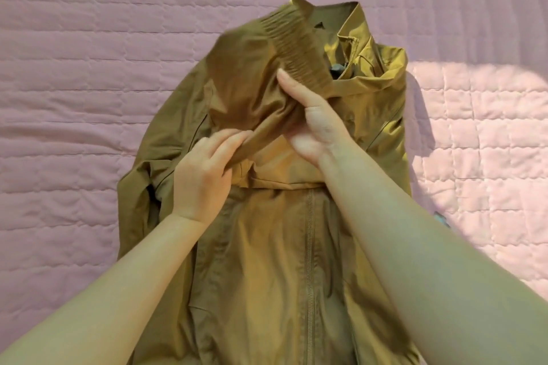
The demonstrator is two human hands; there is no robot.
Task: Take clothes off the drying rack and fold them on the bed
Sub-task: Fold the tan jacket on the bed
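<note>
Olive jacket (296, 261) lies zip-up on the pink quilted bed (74, 68). The left hand (201, 181) reaches in from below, its fingers (228, 142) pinching a fold of the sleeve (252, 83). The right hand (314, 124) grips the same sleeve beside the ribbed cuff (296, 44), forefinger stretched along it. One jacket, two hands.

Head view: soft daylight with one sunlit patch.
A bright, washed-out patch falls on the pink quilt (480, 115) at right, and the olive jacket (296, 246) throws a narrow shadow along its right edge. The raised sleeve (252, 68) is slightly motion-blurred, the near forearms (444, 275) are soft, and the quilt seams bow toward the frame edges.
</note>
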